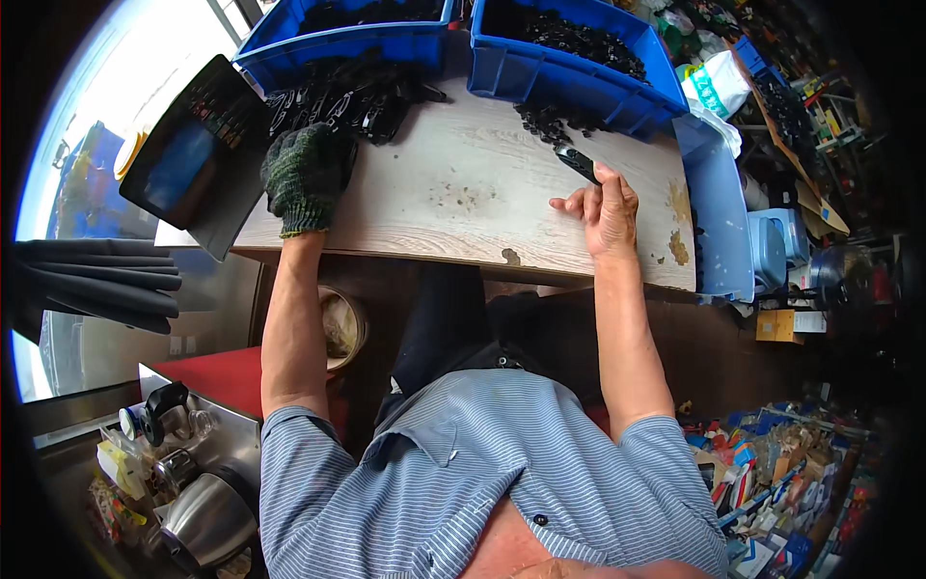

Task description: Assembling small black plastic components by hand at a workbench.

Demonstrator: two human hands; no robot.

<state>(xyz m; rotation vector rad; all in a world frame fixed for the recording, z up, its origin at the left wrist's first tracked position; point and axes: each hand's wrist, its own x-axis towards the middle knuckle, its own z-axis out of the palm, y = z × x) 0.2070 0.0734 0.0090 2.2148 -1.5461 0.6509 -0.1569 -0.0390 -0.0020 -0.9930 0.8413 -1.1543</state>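
Note:
My left hand, in a dark green knit glove, is at the left of the table beside a heap of long black plastic parts. Its fingers curl inward, mostly hidden, around something dark that I cannot make out. My bare right hand is over the right side of the table. Thumb and forefinger pinch a small black piece with a shiny pale end, while the other fingers bend loosely. Just beyond it lies a scatter of small black pieces.
Two blue bins holding black parts stand along the table's far side. A black tablet-like screen leans at the left. A light blue tub adjoins the right edge. Below the table is a round bucket; a metal kettle sits lower left.

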